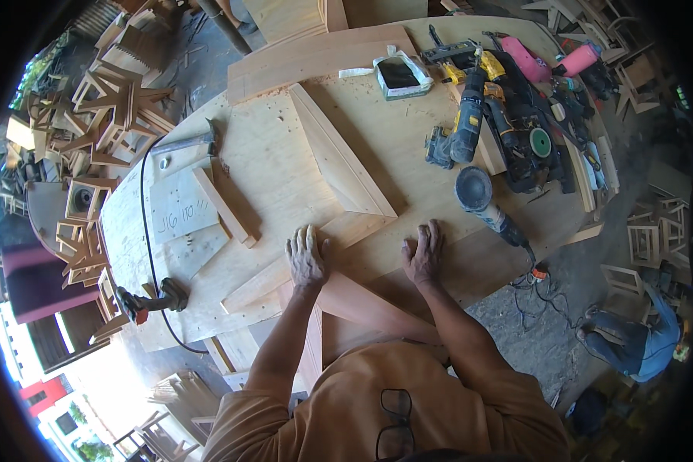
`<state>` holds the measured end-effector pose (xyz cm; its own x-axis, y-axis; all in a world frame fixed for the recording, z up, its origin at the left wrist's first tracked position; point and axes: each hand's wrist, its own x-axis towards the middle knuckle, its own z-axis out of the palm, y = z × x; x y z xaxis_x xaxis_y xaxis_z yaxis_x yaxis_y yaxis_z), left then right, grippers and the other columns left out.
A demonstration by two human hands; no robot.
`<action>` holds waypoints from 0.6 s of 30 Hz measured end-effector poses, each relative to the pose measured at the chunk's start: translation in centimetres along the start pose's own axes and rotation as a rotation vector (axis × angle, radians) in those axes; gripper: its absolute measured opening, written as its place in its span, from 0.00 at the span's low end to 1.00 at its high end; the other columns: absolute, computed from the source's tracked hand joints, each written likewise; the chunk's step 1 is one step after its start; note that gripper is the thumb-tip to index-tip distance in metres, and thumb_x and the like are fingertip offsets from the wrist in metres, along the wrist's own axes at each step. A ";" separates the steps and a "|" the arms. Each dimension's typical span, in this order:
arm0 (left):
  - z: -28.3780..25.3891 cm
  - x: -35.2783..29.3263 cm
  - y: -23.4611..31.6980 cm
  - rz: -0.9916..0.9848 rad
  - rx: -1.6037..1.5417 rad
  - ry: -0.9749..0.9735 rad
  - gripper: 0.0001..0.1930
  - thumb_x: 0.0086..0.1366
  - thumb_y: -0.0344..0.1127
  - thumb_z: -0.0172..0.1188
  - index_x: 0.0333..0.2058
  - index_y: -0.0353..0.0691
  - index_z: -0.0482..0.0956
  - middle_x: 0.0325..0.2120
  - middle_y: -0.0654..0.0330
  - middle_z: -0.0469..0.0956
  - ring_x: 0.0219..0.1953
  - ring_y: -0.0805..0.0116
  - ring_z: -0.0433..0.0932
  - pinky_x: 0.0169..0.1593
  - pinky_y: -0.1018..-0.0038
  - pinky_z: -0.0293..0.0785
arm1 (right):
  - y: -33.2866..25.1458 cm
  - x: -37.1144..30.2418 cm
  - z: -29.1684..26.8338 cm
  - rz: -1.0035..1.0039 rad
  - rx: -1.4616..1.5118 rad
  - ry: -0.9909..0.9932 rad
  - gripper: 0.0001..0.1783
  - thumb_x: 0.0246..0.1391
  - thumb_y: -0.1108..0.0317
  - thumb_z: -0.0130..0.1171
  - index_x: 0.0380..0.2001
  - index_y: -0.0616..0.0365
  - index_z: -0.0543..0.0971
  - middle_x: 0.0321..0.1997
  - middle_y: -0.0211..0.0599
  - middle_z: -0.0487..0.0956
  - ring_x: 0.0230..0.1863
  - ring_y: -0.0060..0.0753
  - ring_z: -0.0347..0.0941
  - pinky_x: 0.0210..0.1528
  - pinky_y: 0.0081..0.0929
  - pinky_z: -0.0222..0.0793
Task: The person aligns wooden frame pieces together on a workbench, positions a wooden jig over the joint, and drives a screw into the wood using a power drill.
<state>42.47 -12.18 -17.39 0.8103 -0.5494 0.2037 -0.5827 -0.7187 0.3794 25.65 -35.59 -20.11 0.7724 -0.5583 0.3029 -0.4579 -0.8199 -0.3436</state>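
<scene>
Tabletop [266, 165]: power tool [476, 191] is lying near right hand [423, 252].
Hands: we are resting, fingers apart, left hand [306, 259] over wooden strip [354, 229].

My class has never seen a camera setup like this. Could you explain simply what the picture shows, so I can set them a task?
There is no machine: a person works bare-handed. The one picture comes from a wide fisheye camera on their head, looking down, so straight edges bend. On the plywood worktop lie an angled wooden frame, a hammer toward the left and power tools toward the right. The left hand lies over the frame's lower piece; the right hand appears to rest palm down. Neither seems to grip anything.
</scene>
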 end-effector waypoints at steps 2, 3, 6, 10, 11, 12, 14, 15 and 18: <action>0.2 -0.1 -0.3 -0.006 -0.035 0.000 0.31 0.67 0.51 0.57 0.59 0.32 0.69 0.57 0.42 0.72 0.59 0.43 0.70 0.64 0.54 0.61 | 0.1 0.0 0.0 -0.028 0.015 0.047 0.31 0.56 0.58 0.61 0.59 0.61 0.67 0.70 0.59 0.62 0.69 0.69 0.60 0.69 0.62 0.57; 0.2 -0.3 -0.4 -0.007 -0.001 -0.004 0.34 0.67 0.53 0.57 0.61 0.31 0.68 0.58 0.43 0.72 0.60 0.43 0.69 0.66 0.51 0.60 | 0.1 0.0 -0.1 -0.036 0.017 0.030 0.31 0.57 0.58 0.61 0.59 0.61 0.67 0.70 0.59 0.62 0.68 0.70 0.60 0.69 0.62 0.57; -0.1 -0.7 -0.4 -0.033 0.011 0.017 0.38 0.66 0.57 0.58 0.62 0.30 0.67 0.58 0.43 0.71 0.62 0.43 0.68 0.68 0.48 0.58 | -0.2 0.0 -0.5 -0.084 0.004 0.061 0.30 0.57 0.58 0.60 0.58 0.62 0.68 0.69 0.60 0.63 0.66 0.71 0.61 0.69 0.62 0.57; -0.6 -0.5 -0.1 -0.027 -0.033 0.020 0.41 0.62 0.61 0.59 0.62 0.32 0.67 0.58 0.45 0.72 0.61 0.45 0.69 0.67 0.49 0.59 | -0.6 0.1 -1.0 -0.079 0.023 0.066 0.29 0.55 0.59 0.60 0.57 0.63 0.69 0.69 0.60 0.63 0.67 0.71 0.60 0.69 0.62 0.56; -0.7 -0.4 -0.1 -0.011 -0.064 0.036 0.39 0.62 0.60 0.60 0.61 0.33 0.69 0.57 0.46 0.73 0.59 0.45 0.71 0.64 0.50 0.60 | -0.6 0.0 -1.1 -0.060 0.033 0.038 0.29 0.55 0.59 0.59 0.56 0.63 0.69 0.69 0.60 0.63 0.67 0.70 0.60 0.69 0.62 0.56; -0.8 -0.4 -0.1 0.004 -0.100 0.033 0.37 0.62 0.59 0.61 0.59 0.34 0.70 0.56 0.47 0.74 0.58 0.46 0.72 0.62 0.52 0.62 | -0.6 0.0 -1.1 -0.052 0.056 0.059 0.29 0.55 0.59 0.59 0.56 0.63 0.69 0.69 0.60 0.63 0.67 0.70 0.60 0.69 0.62 0.56; -1.0 -0.3 -0.1 0.000 -0.084 0.059 0.37 0.62 0.59 0.61 0.59 0.34 0.70 0.56 0.47 0.74 0.57 0.46 0.72 0.62 0.52 0.62 | -0.5 -0.2 -1.0 -0.056 0.045 0.020 0.28 0.55 0.60 0.59 0.56 0.63 0.69 0.69 0.60 0.63 0.67 0.70 0.60 0.70 0.62 0.55; -1.0 -0.3 -0.1 -0.002 -0.084 0.048 0.36 0.62 0.59 0.61 0.59 0.35 0.70 0.56 0.48 0.75 0.57 0.47 0.72 0.62 0.52 0.62 | -0.4 -0.3 -0.9 -0.054 0.036 0.019 0.28 0.55 0.60 0.59 0.56 0.63 0.69 0.69 0.60 0.63 0.67 0.70 0.60 0.70 0.62 0.55; -1.0 -0.3 -0.1 -0.002 -0.081 0.035 0.36 0.62 0.59 0.61 0.59 0.35 0.71 0.55 0.48 0.75 0.57 0.47 0.72 0.62 0.53 0.62 | -0.1 -0.4 -0.4 -0.053 0.021 0.028 0.28 0.55 0.60 0.58 0.56 0.63 0.69 0.68 0.60 0.63 0.67 0.69 0.60 0.70 0.61 0.55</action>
<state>42.31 -11.51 -16.59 0.8137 -0.5320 0.2340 -0.5756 -0.6818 0.4515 25.19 -35.33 -19.82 0.7824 -0.5177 0.3463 -0.4073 -0.8459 -0.3444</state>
